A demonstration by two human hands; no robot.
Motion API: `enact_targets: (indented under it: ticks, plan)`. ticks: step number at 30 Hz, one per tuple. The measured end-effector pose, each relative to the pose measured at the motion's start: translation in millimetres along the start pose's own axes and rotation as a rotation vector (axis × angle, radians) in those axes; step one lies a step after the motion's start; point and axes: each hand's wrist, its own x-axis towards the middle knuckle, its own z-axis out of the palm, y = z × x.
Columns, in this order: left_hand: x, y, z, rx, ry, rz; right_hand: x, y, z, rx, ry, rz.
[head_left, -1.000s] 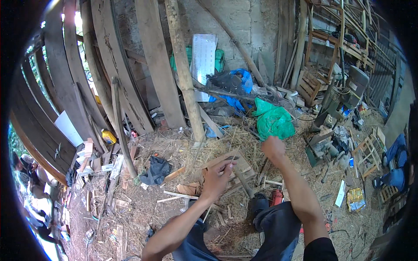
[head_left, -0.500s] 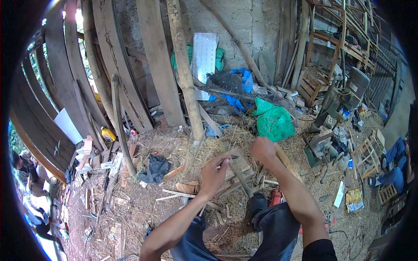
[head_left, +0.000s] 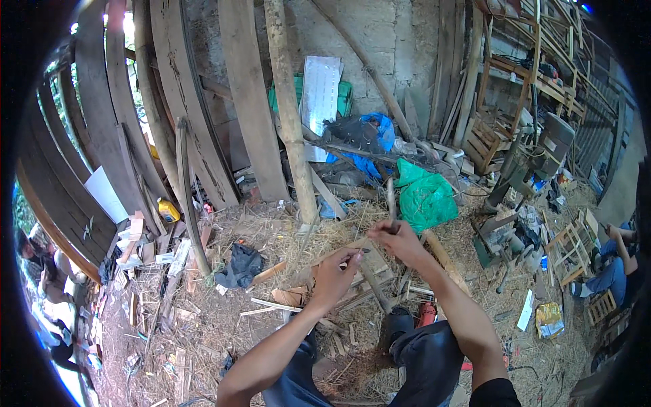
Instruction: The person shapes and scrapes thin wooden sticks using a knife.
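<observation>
My left hand [head_left: 332, 279] is closed, thumb and fingers pinching a small dark pointed piece [head_left: 365, 250] whose tip sticks out to the right. Just right of it and slightly higher, my right hand [head_left: 400, 243] is closed round a slim stick-like handle [head_left: 391, 198] that rises above the fist; its lower end cannot be made out. The two hands are close but apart. Below them lies a wooden block [head_left: 380, 277] on the straw, and a wooden shaft [head_left: 373, 285] slants down from it towards my dark boot [head_left: 400, 319].
A green plastic sack [head_left: 426, 197] lies ahead, and a black plastic bag [head_left: 243, 264] on the left. A wooden post [head_left: 288, 122] stands in front. A red cylinder [head_left: 427, 313] is by my knee. At the right are a machine [head_left: 505, 183] and a seated person [head_left: 603, 268].
My right hand has come down and left, nearer my left hand, and the handle now shows above its fist. My left hand has shifted slightly right and down, still pinching the dark piece.
</observation>
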Motion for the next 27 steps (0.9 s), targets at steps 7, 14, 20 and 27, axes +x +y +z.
enact_targets:
  ticks: [7, 14, 20, 27]
  plan:
    - [-2, -1, -8, -0.134, -0.111, -0.063, 4, 2, -34, 0.438, 0.223, 0.045]
    - [3, -7, 2, -0.139, -0.049, -0.024, -3, 29, 10, -0.971, 0.135, -0.239]
    - [4, -6, 9, -0.246, -0.031, -0.029, 7, 18, 5, -1.174, 0.202, -0.120]
    - [-14, -7, 7, -0.182, -0.055, -0.074, 23, 32, -57, -1.108, 0.517, 0.225]
